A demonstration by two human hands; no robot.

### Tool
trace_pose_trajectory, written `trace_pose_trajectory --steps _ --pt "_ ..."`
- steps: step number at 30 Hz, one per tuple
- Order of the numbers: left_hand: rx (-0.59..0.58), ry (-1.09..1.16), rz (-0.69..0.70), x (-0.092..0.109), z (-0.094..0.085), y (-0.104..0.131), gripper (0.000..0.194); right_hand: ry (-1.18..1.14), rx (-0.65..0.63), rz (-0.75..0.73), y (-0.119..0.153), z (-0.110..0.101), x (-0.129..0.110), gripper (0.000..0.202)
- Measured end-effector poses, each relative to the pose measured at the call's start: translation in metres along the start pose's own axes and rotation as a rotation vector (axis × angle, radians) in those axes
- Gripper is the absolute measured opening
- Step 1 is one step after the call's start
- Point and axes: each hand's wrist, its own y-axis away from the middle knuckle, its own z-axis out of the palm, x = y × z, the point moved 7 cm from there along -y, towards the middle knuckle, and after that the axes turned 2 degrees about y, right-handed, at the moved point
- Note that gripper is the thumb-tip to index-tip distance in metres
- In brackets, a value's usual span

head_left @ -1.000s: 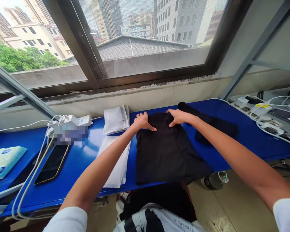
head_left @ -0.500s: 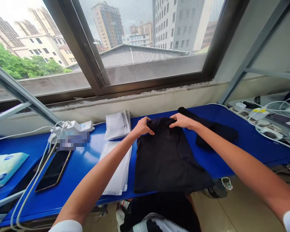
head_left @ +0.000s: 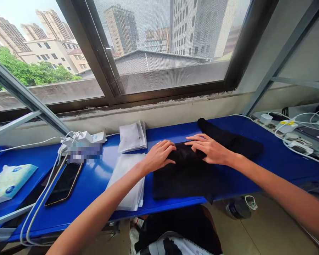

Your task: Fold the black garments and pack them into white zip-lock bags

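A piece of black cloth (head_left: 182,180), apparently a garment, lies on the blue tabletop right in front of me, its far end turned over into a thick fold. My left hand (head_left: 161,156) grips the left end of that fold, thumb on the near side and fingers over the top. At the fold's right end, my right hand (head_left: 210,148) holds the cloth with bent, slightly spread fingers. The cloth's near right corner droops over the table edge. Behind my right hand lies a second black cloth bundle (head_left: 236,141), long and loosely folded.
Clear plastic bags lie left of the cloth, a smaller stack (head_left: 131,136) behind a larger one (head_left: 130,184). Farther left are a phone (head_left: 63,184), a power strip (head_left: 98,137) with cables, and a tissue pack (head_left: 16,180). Metal frame bars (head_left: 279,60) flank the blue table (head_left: 289,159).
Both hands have brought the cloth's far end toward me and folded it over, making the flat part shorter. My fingers now lie over the fold instead of pinching the far edge.
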Motion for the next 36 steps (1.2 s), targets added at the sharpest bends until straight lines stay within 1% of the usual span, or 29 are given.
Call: trace_pose_trajectory --steps 1,2,3,4,5,6,7,8,9,11,12,13,15,16,18,20,22,24,25,28,31,33,34,36 --pt "-0.025 0.094 0.010 0.003 -0.004 0.007 0.032 -0.064 -0.073 0.038 0.006 -0.004 0.001 0.032" --pt "-0.035 0.196 -0.012 0.004 -0.008 0.012 0.030 -0.139 -0.110 0.101 0.011 -0.010 0.005 0.040" --pt "-0.029 0.291 -0.054 0.003 -0.013 0.015 0.026 -0.210 -0.093 0.177 0.015 -0.019 0.011 0.045" --pt "-0.008 0.364 -0.106 -0.001 -0.017 0.016 0.024 -0.259 -0.022 0.254 0.017 -0.030 0.019 0.044" --pt "0.019 0.403 -0.158 -0.006 -0.020 0.013 0.027 -0.280 0.080 0.322 0.017 -0.041 0.027 0.040" --pt "0.044 0.408 -0.202 -0.012 -0.022 0.007 0.030 -0.278 0.175 0.375 0.015 -0.049 0.035 0.036" --pt "0.058 0.387 -0.235 -0.019 -0.021 -0.001 0.030 -0.269 0.222 0.412 0.011 -0.051 0.042 0.035" --pt "0.054 0.352 -0.256 -0.026 -0.018 -0.012 0.025 -0.265 0.203 0.427 0.005 -0.046 0.047 0.037" --pt "0.030 0.325 -0.266 -0.032 -0.012 -0.024 0.020 -0.272 0.119 0.420 -0.003 -0.034 0.051 0.040" --pt "-0.057 0.301 -0.261 -0.043 0.003 -0.044 0.021 -0.292 -0.107 0.371 -0.018 -0.005 0.054 0.049" --pt "-0.100 0.295 -0.260 -0.047 0.011 -0.051 0.022 -0.290 -0.179 0.348 -0.022 0.007 0.055 0.052" --pt "-0.135 0.286 -0.264 -0.050 0.016 -0.056 0.019 -0.285 -0.209 0.337 -0.025 0.014 0.058 0.051" --pt "-0.154 0.263 -0.284 -0.054 0.021 -0.058 0.010 -0.321 -0.203 0.353 -0.027 0.018 0.067 0.045" --pt "-0.142 0.253 -0.297 -0.055 0.020 -0.056 0.011 -0.374 -0.185 0.371 -0.026 0.017 0.072 0.046" --pt "-0.102 0.240 -0.324 -0.054 0.014 -0.052 0.016 -0.509 -0.154 0.423 -0.023 0.011 0.083 0.054" --pt "-0.061 0.235 -0.353 -0.054 0.008 -0.048 0.021 -0.611 -0.179 0.470 -0.020 0.008 0.091 0.063" --pt "-0.037 0.232 -0.376 -0.056 0.006 -0.046 0.020 -0.635 -0.247 0.478 -0.019 0.008 0.096 0.067" --pt "-0.031 0.232 -0.385 -0.057 0.008 -0.047 0.018 -0.581 -0.296 0.440 -0.021 0.010 0.098 0.059" --pt "-0.031 0.232 -0.384 -0.058 0.010 -0.048 0.018 -0.527 -0.289 0.419 -0.022 0.011 0.100 0.053" --pt "-0.029 0.231 -0.364 -0.058 0.010 -0.051 0.023 -0.330 -0.195 0.382 -0.028 0.008 0.104 0.042" --pt "-0.043 0.228 -0.329 -0.057 -0.001 -0.049 0.025 -0.143 -0.111 0.374 -0.028 -0.002 0.097 0.026" --pt "-0.039 0.212 -0.319 -0.053 -0.015 -0.042 0.026 0.027 -0.055 0.357 -0.023 -0.015 0.082 0.017" --pt "-0.014 0.183 -0.303 -0.049 -0.024 -0.035 0.027 0.122 -0.005 0.331 -0.019 -0.023 0.070 0.014" --pt "0.069 0.080 -0.211 -0.031 -0.044 -0.018 0.028 0.293 0.127 0.230 -0.007 -0.041 0.036 0.011"
